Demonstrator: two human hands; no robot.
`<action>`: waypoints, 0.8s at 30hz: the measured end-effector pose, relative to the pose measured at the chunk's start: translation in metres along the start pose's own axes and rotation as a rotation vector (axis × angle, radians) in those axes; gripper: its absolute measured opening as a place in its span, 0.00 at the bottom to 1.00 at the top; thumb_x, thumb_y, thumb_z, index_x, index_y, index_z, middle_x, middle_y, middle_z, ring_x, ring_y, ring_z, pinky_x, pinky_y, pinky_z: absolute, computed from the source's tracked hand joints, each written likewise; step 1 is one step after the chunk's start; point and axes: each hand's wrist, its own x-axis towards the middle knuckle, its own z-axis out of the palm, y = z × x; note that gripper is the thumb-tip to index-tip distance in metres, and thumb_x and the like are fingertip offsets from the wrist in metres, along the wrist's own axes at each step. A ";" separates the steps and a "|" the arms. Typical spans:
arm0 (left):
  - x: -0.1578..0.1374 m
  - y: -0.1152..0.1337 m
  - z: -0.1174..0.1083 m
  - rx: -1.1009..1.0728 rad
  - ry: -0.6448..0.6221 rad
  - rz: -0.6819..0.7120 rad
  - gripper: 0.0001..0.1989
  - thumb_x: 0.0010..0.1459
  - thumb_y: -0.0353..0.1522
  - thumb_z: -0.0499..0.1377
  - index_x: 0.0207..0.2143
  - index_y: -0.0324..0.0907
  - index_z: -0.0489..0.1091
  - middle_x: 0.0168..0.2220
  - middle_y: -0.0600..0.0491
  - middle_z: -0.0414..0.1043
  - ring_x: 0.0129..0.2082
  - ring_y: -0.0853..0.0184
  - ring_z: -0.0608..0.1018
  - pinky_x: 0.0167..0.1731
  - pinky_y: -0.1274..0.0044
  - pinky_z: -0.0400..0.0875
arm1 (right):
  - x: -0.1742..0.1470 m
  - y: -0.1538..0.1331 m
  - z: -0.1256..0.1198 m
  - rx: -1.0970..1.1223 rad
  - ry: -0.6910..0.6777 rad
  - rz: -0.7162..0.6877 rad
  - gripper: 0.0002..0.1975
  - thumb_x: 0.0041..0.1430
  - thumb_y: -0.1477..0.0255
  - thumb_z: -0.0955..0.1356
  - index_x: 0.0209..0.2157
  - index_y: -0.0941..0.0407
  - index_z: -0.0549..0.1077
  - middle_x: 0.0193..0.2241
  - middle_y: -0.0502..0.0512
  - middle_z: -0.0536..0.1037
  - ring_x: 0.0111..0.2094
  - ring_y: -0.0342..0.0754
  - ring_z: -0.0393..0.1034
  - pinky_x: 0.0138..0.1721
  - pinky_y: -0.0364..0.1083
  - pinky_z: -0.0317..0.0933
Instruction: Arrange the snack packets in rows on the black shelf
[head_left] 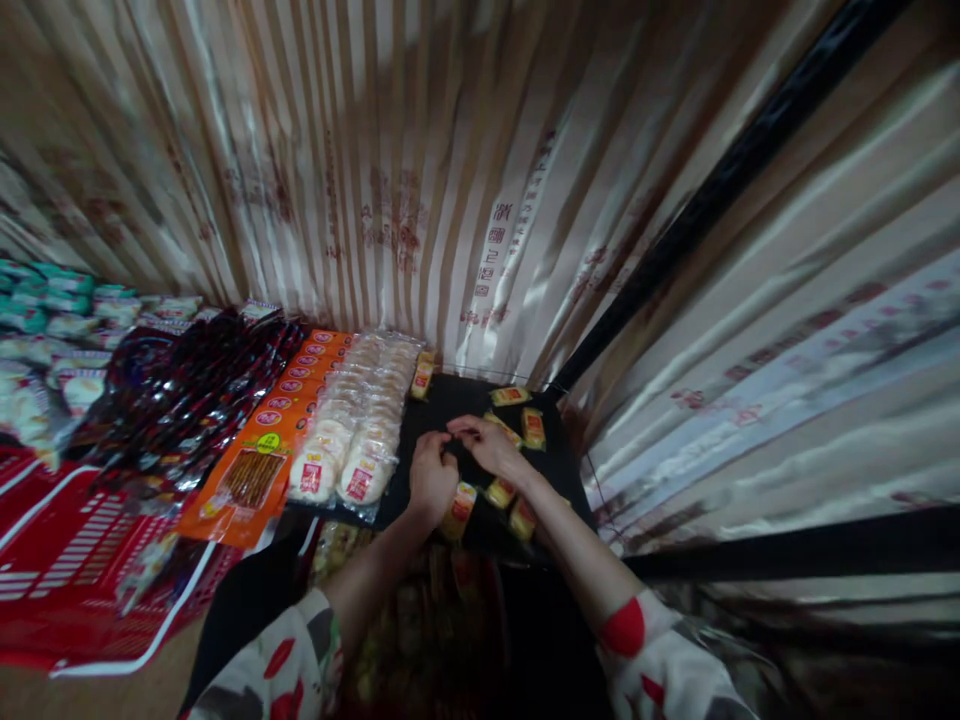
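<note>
Both of my hands are over a black shelf top, close together. My left hand has its fingers curled in, and whatever they may hold is hidden. Just to its right, my right hand reaches leftward with fingers extended and no object visible in them. Small yellow wrapped snack packets with red labels lie around the hands. One packet is beside my left wrist, another packet lies beyond my right hand, and a third packet stands near the back left.
Clear-wrapped stacks of round white crackers and orange snack bags line the left side. Farther left are dark shiny packets and a red basket. Pleated curtain and a black pole border the shelf. More packets sit below.
</note>
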 end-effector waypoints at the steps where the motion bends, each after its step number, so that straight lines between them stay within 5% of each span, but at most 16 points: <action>1: -0.013 -0.001 -0.003 0.031 0.000 0.005 0.16 0.50 0.22 0.50 0.40 0.40 0.69 0.44 0.48 0.69 0.46 0.66 0.71 0.51 0.76 0.63 | -0.013 -0.002 -0.002 -0.002 -0.033 -0.012 0.15 0.52 0.81 0.61 0.36 0.55 0.75 0.34 0.50 0.78 0.37 0.44 0.72 0.43 0.45 0.64; 7: -0.071 -0.009 -0.014 0.320 -0.129 0.018 0.13 0.55 0.32 0.52 0.43 0.41 0.68 0.45 0.46 0.68 0.48 0.60 0.69 0.46 0.73 0.64 | -0.073 -0.026 0.001 -0.340 -0.032 -0.020 0.12 0.55 0.78 0.62 0.37 0.55 0.75 0.35 0.55 0.77 0.38 0.47 0.71 0.42 0.45 0.61; 14: -0.085 -0.004 -0.015 0.390 -0.227 -0.054 0.14 0.57 0.30 0.51 0.46 0.40 0.66 0.45 0.45 0.68 0.44 0.60 0.72 0.42 0.74 0.64 | -0.103 -0.040 0.024 -0.597 0.006 0.145 0.11 0.58 0.75 0.60 0.40 0.58 0.72 0.36 0.61 0.74 0.36 0.49 0.70 0.38 0.44 0.60; 19: -0.087 -0.009 -0.017 0.294 -0.199 -0.106 0.09 0.57 0.30 0.52 0.40 0.39 0.67 0.41 0.47 0.69 0.40 0.63 0.74 0.40 0.76 0.64 | -0.118 -0.038 0.036 -0.560 0.041 0.232 0.17 0.57 0.76 0.61 0.49 0.60 0.66 0.39 0.64 0.74 0.39 0.51 0.71 0.39 0.45 0.61; 24: -0.086 -0.017 -0.016 0.152 -0.088 -0.156 0.08 0.55 0.27 0.53 0.38 0.40 0.66 0.39 0.49 0.69 0.40 0.66 0.73 0.40 0.79 0.63 | -0.120 -0.037 0.045 -0.307 0.085 0.217 0.21 0.55 0.77 0.62 0.51 0.55 0.63 0.33 0.55 0.77 0.34 0.48 0.73 0.37 0.43 0.62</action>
